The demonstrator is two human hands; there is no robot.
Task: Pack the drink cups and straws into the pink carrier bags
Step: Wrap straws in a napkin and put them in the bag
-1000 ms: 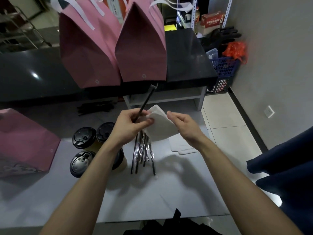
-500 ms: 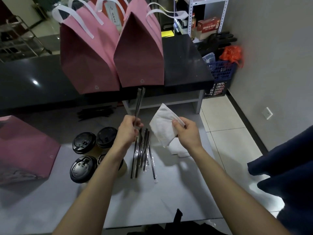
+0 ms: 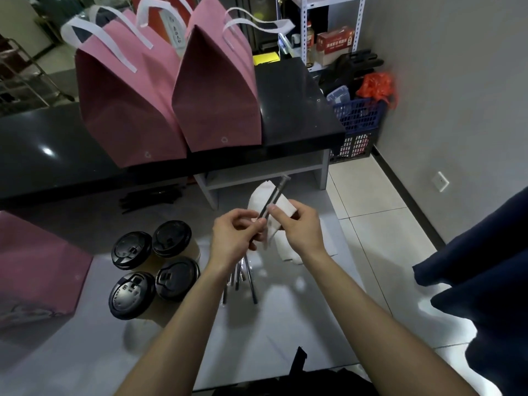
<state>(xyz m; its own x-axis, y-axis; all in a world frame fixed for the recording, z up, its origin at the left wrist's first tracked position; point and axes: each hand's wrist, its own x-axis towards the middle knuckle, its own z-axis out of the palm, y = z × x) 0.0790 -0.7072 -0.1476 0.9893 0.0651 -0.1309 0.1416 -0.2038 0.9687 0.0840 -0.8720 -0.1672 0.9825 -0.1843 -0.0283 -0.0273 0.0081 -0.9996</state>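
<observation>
We hold a wrapped straw (image 3: 273,200) against a white napkin (image 3: 267,202) above the grey table (image 3: 285,324).

Our left hand (image 3: 233,235) pinches the straw's near end, and our right hand (image 3: 297,227) grips the napkin, thumb on the straw. More straws (image 3: 243,277) lie beneath our hands. Four lidded cups (image 3: 154,268) stand just left. Two pink bags (image 3: 171,95) sit upright on the far black counter (image 3: 297,107), and another pink bag (image 3: 37,270) stands at the table's left edge.

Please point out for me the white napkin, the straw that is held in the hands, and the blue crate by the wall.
White napkin (image 3: 258,198): head view, on its upper left fold.
Held straw (image 3: 276,191): head view, on its upper shaft.
Blue crate (image 3: 357,115): head view, on its front wall.
</observation>
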